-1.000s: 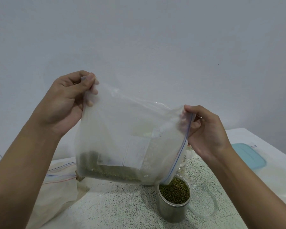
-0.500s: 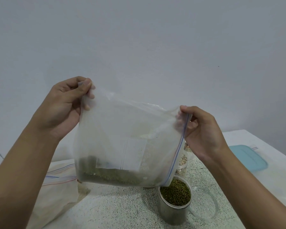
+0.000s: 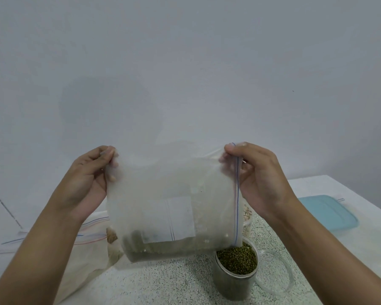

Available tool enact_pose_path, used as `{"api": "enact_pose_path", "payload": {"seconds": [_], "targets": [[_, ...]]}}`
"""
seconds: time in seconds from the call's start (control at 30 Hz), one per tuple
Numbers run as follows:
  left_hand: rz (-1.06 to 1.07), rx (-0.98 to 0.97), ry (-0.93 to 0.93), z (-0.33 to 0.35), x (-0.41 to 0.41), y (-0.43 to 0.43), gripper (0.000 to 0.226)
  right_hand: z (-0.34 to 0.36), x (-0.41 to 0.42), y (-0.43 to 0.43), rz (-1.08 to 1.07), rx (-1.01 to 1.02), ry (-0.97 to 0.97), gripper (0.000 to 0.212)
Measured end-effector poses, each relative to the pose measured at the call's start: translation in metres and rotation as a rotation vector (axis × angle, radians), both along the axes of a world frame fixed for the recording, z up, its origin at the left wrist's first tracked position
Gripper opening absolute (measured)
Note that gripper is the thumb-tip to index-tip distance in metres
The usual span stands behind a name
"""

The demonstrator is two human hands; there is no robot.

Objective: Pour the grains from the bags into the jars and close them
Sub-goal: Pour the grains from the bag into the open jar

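Between the left hand [image 3: 86, 183] and right hand [image 3: 262, 179], each pinching an upper corner, hangs the bag [image 3: 174, 194], its open corner just over the jar [image 3: 231, 287] below the right hand. Pouring looks under way; next, the left hand should lift so the grains [image 3: 163, 253] along the bag's bottom slide out.

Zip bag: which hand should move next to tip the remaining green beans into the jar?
Left, probably. The left hand pinches the zip bag by its closed end; raising it would slide the beans along the low edge toward the mouth, which the right hand holds above the jar.
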State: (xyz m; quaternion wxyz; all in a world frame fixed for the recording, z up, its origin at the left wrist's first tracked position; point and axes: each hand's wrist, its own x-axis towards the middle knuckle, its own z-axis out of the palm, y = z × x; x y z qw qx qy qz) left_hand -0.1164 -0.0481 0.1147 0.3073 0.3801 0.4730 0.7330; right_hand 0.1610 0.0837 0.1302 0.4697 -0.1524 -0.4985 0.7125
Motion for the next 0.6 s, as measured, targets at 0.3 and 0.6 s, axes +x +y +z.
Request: {"api": "enact_pose_path", "payload": {"seconds": [0.3, 0.6], "targets": [[0.021, -0.16, -0.184, -0.054, -0.014, 0.001, 0.014, -0.004, -0.021, -0.013, 0.044, 0.072, -0.066, 0.014], [0.146, -0.371, 0.054, -0.074, 0.012, -0.006, 0.016, -0.014, -0.035, -0.022, 0.079, 0.102, -0.108, 0.027]]}}
